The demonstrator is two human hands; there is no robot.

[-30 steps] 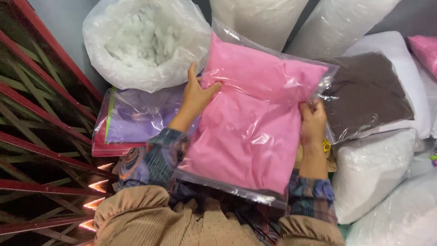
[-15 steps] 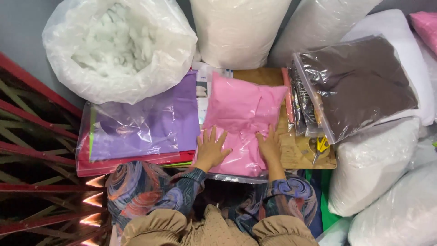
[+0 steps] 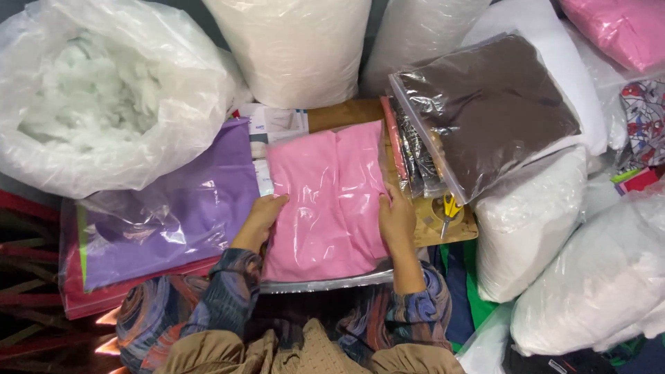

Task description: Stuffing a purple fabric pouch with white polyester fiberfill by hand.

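Near us, our left hand [image 3: 262, 220] and right hand [image 3: 396, 220] have shifted from pressing flat to gripping the pink fabric in its clear plastic bag [image 3: 325, 201] by its side edges.

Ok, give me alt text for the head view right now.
Both hands, left hand and right hand, grip the side edges of a bagged pink fabric on a wooden board, between a purple bagged fabric and a brown one.

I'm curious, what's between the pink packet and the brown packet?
In the head view, thin flat packets standing on edge fill the gap between the pink packet and the brown packet.
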